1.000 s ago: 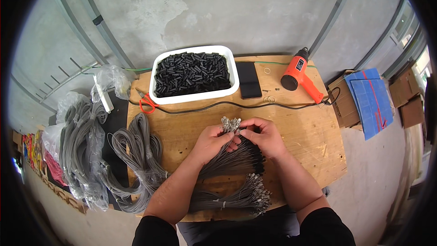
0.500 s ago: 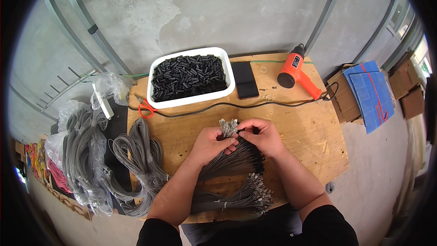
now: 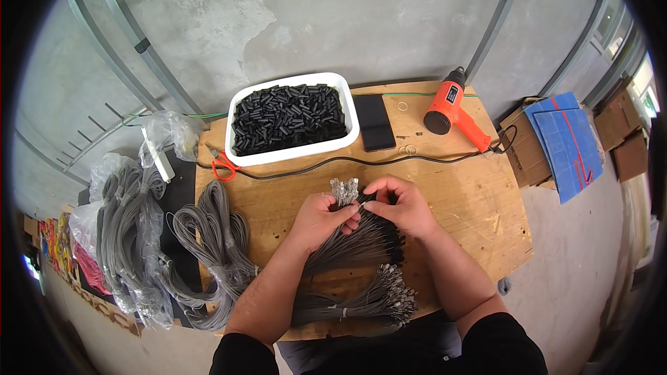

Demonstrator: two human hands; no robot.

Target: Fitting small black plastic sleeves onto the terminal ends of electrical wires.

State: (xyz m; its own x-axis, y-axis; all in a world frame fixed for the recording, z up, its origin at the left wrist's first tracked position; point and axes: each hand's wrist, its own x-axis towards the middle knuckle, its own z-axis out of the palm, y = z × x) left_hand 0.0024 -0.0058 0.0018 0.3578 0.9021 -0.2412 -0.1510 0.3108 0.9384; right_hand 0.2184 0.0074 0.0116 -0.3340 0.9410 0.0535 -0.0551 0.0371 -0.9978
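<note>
My left hand (image 3: 322, 218) is closed around a bunch of grey wires, whose silvery metal ends (image 3: 344, 191) stick up above the fingers. Close beside it, my right hand (image 3: 403, 207) pinches thumb and forefinger on a single wire end, which shows as a small pale tip. Below both hands fan out more grey wires (image 3: 354, 242), with black sleeves (image 3: 396, 250) on their right ends. Nearer to me lies a tied bundle of grey wires (image 3: 340, 311), its silvery ends spread to the right.
Behind my hands stands a white tub (image 3: 351, 107) of short black sleeves. A black phone (image 3: 376, 122), an orange heat gun (image 3: 455, 111) and its black cord (image 3: 326, 161) lie to the right. Orange-handled pliers (image 3: 224, 165) and coiled grey cables (image 3: 215, 236) are at left.
The metal ends in my left hand have tilted slightly left. My right fingertips have moved a little, and a pale tip now shows between them.
</note>
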